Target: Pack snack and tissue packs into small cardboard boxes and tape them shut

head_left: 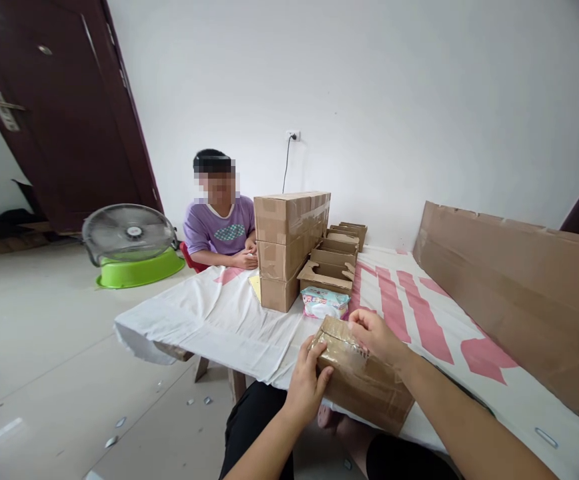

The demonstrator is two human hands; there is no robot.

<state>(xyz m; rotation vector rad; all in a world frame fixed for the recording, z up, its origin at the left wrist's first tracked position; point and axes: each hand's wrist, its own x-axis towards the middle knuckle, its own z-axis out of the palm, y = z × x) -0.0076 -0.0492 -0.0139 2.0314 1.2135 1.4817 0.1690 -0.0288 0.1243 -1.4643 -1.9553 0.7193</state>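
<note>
A taped cardboard box (369, 387) lies tilted at the near edge of the table, with clear, shiny tape across its top. My left hand (307, 383) holds its left end, fingers over the top edge and thumb against the near side. Fingers pinched together, my right hand (372, 331) rests on the top face by the tape; whatever is between the fingertips is too small to make out. Just beyond the box sits a pack of wipes (325, 303) in blue and pink wrapping.
Stacked cardboard boxes (282, 247) stand beyond the wipes, beside a row of open cardboard trays (327, 270). A long cardboard panel (509, 293) leans at right. Across the table sits a person (224, 233), hands together. A fan (132, 233) with a green base is on the floor.
</note>
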